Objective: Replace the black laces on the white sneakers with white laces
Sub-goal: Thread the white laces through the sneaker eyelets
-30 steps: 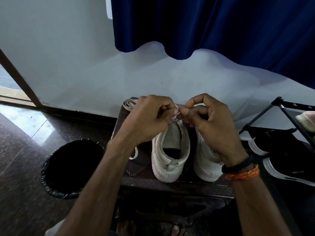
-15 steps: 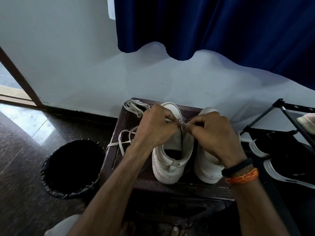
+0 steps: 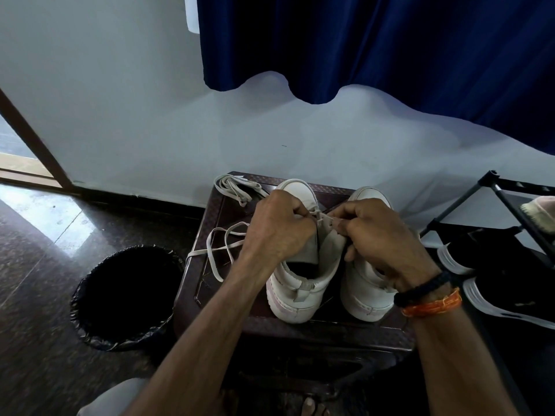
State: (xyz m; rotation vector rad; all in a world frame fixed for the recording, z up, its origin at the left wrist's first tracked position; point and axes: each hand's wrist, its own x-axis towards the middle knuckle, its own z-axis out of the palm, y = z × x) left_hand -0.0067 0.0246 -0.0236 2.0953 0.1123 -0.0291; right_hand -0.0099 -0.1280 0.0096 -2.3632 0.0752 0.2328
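A dark counter (image 3: 300,328) stands against the wall with a black-lined bin (image 3: 126,298) just beside it on the floor and a shoe rack (image 3: 510,223) on the other side. On the counter two white sneakers sit side by side, heels toward the person and toes toward the wall, so each long axis runs away from the viewer. The left sneaker (image 3: 300,283) is the one being worked on; the right sneaker (image 3: 369,292) waits just beside it. The left hand (image 3: 276,232) is clenched around the tongue and one end of a white lace (image 3: 222,244), whose slack loops across the counter and trails over its edge. The right hand (image 3: 381,235) pinches the lace at an eyelet. A spare bundled lace (image 3: 237,186) lies at the far corner. As I judge it, the hanging slack could slip into the bin or snag on the edge, and pulling unevenly would likely leave the two ends mismatched or twist the flat lace.
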